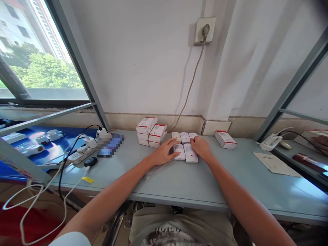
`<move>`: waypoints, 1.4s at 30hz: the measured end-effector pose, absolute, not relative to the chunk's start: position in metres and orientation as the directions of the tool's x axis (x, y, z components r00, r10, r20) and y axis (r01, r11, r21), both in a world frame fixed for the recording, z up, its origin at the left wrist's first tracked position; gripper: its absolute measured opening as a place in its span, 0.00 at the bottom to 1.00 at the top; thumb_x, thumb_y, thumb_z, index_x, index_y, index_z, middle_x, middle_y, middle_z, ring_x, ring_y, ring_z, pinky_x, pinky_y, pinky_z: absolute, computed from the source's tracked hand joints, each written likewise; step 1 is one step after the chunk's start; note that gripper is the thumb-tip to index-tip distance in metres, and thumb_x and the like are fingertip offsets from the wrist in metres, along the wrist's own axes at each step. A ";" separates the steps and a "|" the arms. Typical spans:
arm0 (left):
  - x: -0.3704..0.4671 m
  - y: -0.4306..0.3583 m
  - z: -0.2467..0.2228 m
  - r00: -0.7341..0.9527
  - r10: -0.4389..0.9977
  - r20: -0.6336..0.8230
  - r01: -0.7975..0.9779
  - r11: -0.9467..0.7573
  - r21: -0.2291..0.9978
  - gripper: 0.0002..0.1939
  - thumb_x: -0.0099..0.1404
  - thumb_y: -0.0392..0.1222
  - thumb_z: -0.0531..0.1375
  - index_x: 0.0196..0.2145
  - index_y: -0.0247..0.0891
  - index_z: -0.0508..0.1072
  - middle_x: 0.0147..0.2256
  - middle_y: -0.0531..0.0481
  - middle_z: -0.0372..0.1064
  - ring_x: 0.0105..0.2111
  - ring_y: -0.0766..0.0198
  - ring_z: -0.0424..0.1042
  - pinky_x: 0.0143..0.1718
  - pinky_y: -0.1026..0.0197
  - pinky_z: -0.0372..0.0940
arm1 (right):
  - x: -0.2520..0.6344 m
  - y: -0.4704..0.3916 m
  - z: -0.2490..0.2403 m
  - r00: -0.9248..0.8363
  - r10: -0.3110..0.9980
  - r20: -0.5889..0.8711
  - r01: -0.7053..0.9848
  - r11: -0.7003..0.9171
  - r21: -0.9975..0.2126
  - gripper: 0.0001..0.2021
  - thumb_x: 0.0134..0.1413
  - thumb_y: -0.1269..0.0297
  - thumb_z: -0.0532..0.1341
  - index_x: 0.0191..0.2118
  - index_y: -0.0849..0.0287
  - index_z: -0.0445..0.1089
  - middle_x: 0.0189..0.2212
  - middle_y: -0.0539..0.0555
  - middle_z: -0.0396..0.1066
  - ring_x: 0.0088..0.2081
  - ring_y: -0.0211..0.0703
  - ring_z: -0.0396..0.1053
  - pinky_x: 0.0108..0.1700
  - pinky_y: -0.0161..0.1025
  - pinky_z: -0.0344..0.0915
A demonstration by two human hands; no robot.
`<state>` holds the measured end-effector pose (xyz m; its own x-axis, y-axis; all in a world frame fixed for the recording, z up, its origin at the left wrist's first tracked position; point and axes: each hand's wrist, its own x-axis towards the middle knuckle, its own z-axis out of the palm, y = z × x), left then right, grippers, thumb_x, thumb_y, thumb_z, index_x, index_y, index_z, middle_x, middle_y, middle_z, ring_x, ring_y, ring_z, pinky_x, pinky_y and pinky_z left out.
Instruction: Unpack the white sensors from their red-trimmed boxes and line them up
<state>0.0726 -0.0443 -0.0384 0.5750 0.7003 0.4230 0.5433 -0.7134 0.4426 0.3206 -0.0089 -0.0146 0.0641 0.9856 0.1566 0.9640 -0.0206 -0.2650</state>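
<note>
Several small white plastic devices, which look like motion sensors, lie side by side on the grey table, three behind and two in front. My left hand (pixel 164 152) is at the left of the group, thumb and fingers apart, its thumb touching the front left sensor (pixel 180 152). My right hand (pixel 201 147) is at the right side, its fingers closed together against the back right sensor (pixel 192 135), partly hiding it. Beside that hand lies the front right sensor (pixel 191 153), with a small red mark. Clear plastic (pixel 159 169) lies beneath my left wrist.
White-and-red boxes (pixel 150 133) are stacked behind my left hand; a single box (pixel 225 139) lies at the right. Leftward are a phone (pixel 110 145), a power strip (pixel 83 152) and looping cables. A paper sheet (pixel 275 164) lies rightward. Metal frame posts stand on both sides.
</note>
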 end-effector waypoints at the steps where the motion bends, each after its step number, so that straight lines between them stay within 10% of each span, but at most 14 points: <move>1: 0.073 -0.045 -0.038 0.578 0.701 0.417 0.543 -0.712 0.445 0.29 0.78 0.62 0.57 0.69 0.48 0.66 0.73 0.42 0.56 0.73 0.48 0.60 0.75 0.42 0.57 | 0.320 -0.010 -0.014 0.062 0.983 0.170 0.968 -0.018 -0.251 0.22 0.77 0.57 0.49 0.51 0.63 0.78 0.51 0.71 0.80 0.52 0.59 0.79 0.47 0.44 0.65; 17: 0.073 -0.048 -0.033 0.575 0.746 0.336 0.574 -0.660 0.485 0.33 0.76 0.65 0.58 0.71 0.48 0.66 0.75 0.43 0.55 0.74 0.48 0.59 0.76 0.42 0.56 | 0.309 -0.017 -0.004 -0.008 0.965 0.262 0.682 0.197 -0.704 0.22 0.71 0.57 0.55 0.24 0.56 0.71 0.24 0.53 0.77 0.28 0.41 0.70 0.34 0.38 0.56; 32: 0.072 -0.050 -0.031 0.576 0.756 0.310 0.575 -0.645 0.504 0.35 0.76 0.67 0.57 0.72 0.49 0.64 0.76 0.43 0.54 0.74 0.47 0.59 0.75 0.42 0.56 | 0.342 -0.006 -0.001 -0.417 0.875 0.246 0.775 0.483 -0.406 0.05 0.64 0.61 0.65 0.38 0.55 0.71 0.35 0.52 0.76 0.37 0.44 0.70 0.37 0.38 0.58; 42: 0.071 -0.047 -0.033 0.584 0.724 0.367 0.544 -0.685 0.485 0.33 0.77 0.65 0.58 0.71 0.48 0.66 0.75 0.42 0.56 0.74 0.48 0.59 0.75 0.42 0.56 | 0.346 -0.011 0.008 -0.391 0.904 0.173 0.783 0.425 -0.454 0.03 0.64 0.66 0.62 0.39 0.55 0.74 0.37 0.52 0.79 0.38 0.44 0.72 0.41 0.38 0.61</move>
<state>0.0712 -0.0474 -0.0327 0.5843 0.7237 0.3671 0.5437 -0.6850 0.4849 0.3457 -0.0105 0.0081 -0.3907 0.9040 0.1734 0.7827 0.4254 -0.4543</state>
